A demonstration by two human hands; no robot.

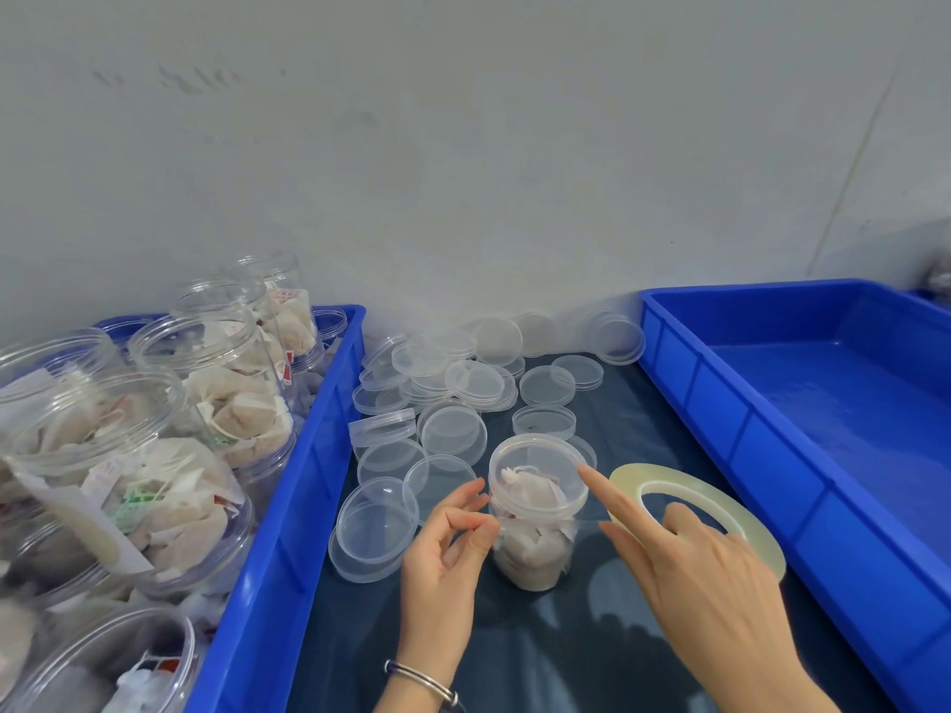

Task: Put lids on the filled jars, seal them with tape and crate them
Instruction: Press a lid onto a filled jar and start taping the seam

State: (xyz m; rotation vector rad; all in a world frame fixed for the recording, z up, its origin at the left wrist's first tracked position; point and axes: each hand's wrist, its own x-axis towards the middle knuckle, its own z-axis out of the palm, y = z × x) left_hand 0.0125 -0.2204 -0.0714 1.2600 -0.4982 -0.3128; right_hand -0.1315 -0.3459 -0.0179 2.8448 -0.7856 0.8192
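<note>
Head view: you are taping a lidded jar on the dark table.

The jar point(532, 527) stands upright between the two blue crates, its lid point(538, 468) on. Your left hand point(445, 553) pinches the free end of the tape at the jar's left side. Your right hand point(689, 563) holds the tape roll point(684, 494) just right of the jar, index finger straight toward the lid. Loose lids point(453, 398) lie behind; filled jars point(154, 455) sit in the left crate point(288, 506).
</note>
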